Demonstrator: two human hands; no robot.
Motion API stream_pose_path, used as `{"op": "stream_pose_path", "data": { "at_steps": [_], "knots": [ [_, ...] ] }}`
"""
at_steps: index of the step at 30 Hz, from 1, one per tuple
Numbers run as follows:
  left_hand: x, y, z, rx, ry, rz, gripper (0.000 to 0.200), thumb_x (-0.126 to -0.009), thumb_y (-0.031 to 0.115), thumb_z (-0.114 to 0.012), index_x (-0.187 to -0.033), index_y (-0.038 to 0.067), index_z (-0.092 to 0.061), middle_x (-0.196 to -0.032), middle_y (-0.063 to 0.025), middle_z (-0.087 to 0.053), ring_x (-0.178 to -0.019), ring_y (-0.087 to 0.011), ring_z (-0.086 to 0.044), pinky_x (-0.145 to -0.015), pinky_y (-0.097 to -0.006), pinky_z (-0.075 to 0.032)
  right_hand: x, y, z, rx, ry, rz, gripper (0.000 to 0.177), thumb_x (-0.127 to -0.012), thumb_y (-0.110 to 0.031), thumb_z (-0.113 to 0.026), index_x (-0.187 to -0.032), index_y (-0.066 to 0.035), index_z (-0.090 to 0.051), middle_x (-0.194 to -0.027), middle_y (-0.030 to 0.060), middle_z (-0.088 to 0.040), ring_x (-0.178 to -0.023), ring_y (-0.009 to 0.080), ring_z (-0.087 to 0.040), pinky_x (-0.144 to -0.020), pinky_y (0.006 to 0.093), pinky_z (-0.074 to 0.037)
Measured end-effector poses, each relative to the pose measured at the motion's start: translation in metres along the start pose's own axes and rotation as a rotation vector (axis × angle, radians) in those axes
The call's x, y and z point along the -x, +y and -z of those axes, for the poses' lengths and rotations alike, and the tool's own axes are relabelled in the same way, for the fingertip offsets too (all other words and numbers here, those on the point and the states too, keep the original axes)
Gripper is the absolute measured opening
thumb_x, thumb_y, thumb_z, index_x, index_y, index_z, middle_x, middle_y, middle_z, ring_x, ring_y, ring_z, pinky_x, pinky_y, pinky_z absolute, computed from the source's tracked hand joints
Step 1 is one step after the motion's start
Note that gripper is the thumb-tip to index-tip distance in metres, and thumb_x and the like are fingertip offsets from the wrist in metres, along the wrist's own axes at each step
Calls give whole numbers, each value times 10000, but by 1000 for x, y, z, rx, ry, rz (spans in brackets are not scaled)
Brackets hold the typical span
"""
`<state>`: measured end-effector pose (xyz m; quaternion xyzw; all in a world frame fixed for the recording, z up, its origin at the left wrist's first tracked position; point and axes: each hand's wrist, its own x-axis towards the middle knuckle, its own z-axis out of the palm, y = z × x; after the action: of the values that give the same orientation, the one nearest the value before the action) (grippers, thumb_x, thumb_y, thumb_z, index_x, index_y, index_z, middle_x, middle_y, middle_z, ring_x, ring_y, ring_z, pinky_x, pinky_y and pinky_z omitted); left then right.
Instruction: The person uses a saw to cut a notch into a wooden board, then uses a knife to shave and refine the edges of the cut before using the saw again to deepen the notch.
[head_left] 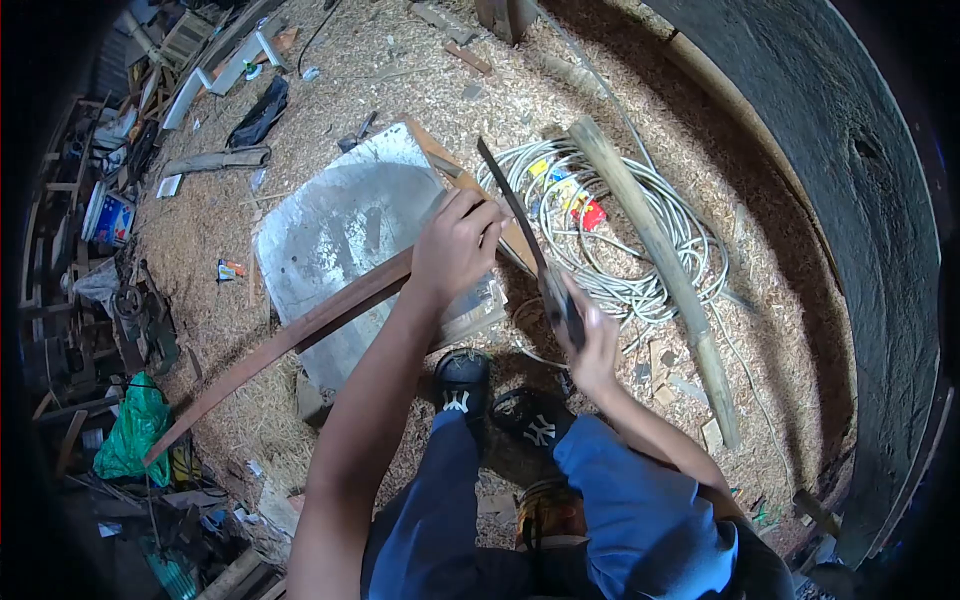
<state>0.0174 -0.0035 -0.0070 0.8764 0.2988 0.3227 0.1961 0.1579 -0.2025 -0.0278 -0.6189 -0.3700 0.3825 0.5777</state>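
Observation:
My left hand [455, 245] is closed around the upper end of a long reddish-brown wooden strip [300, 325], which slants down to the left across a worn grey metal sheet [335, 225]. My right hand [595, 345] grips the dark handle of what looks like a handsaw [515, 205], seen nearly edge-on. Its long, dark, narrow blade points up and away, just right of my left fingers. Beneath the blade, a lighter orange-brown board [430, 145] runs along the sheet's right side. My fingers hide the strip's far end.
Coiled pale cable [690, 240] lies to the right under a round wooden pole [655, 235]. Wood shavings [400, 60] cover the ground. A large dark curved wall [850, 220] bounds the right. A green plastic bag [135, 430] and scrap pile up at left. My shoes [462, 375] are below.

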Motion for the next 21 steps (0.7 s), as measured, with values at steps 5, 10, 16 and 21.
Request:
{"op": "stream_pose_path", "data": {
  "at_steps": [5, 10, 16, 21],
  "knots": [
    [3, -1, -3, 1, 4, 34, 39, -852, 95, -713, -870, 61, -705, -855, -98, -612, -869, -306, -615, -781, -422, -509, 74, 12, 43, -9, -39, -130, 775, -1058, -585, -247, -1477, 9, -516, -740, 60, -618, -450, 55, -365, -431, 261, -272],
    [-1, 0, 1, 14, 3, -12, 48, -847, 97, -716, -857, 55, -694, -849, -100, -608, -864, -307, -612, -767, -425, -505, -1, 19, -2, -28, 31, 28, 603, -1108, -396, -279, -1426, 30, -565, -746, 12, -616, -523, 56, -424, -474, 247, -314],
    [-3, 1, 0, -13, -5, -27, 48, -850, 100, -715, -865, 60, -693, -843, -100, -601, -855, -308, -609, -757, -423, -506, 18, -10, 9, 8, -53, -36, 579, -1109, -383, -287, -1459, 1, -544, -673, -12, -547, -503, 51, -378, -471, 249, -291],
    [5, 0, -3, 30, 9, 40, 45, -853, 98, -717, -873, 62, -699, -862, -96, -616, -859, -306, -621, -753, -425, -511, 67, -2, 40, -32, -69, -69, 598, -1102, -401, -304, -1459, 20, -534, -621, -26, -496, -487, 51, -372, -456, 257, -283]
  ]
}}
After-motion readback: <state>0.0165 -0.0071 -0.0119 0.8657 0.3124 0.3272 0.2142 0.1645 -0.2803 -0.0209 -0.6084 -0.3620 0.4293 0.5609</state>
